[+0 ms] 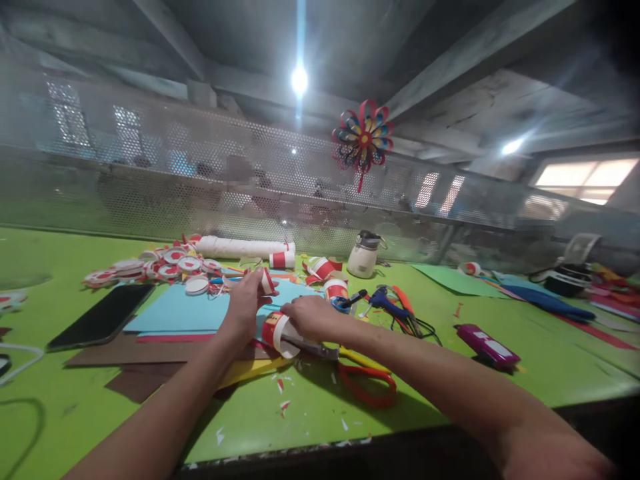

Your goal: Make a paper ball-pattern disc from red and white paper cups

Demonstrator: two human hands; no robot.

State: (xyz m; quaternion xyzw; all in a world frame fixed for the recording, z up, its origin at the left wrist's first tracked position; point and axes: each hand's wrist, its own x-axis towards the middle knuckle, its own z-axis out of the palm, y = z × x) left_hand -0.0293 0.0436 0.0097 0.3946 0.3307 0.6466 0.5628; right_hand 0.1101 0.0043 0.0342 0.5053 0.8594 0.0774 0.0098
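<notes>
My left hand [246, 303] is closed round a small red-and-white paper cup piece [269, 281] above the light blue paper sheets [175, 310]. Just right of it, my right hand [311, 316] has its fingers curled together; whatever they pinch is hidden. Below that hand a red-and-white paper cup [273, 331] lies on its side, its open end facing me. Scissors [367, 388] with orange handles rest on the table, their blades reaching into the cup's mouth. Another paper cup [336, 289] stands just beyond my right hand.
Red-and-white paper discs [175, 257] are heaped at the back left, beside a white roll [245, 248]. A phone [103, 317] lies left. On the right are a blue glue gun [387, 301], a purple box cutter [489, 347] and a bottle [363, 255]. A perforated screen [240, 180] closes the back.
</notes>
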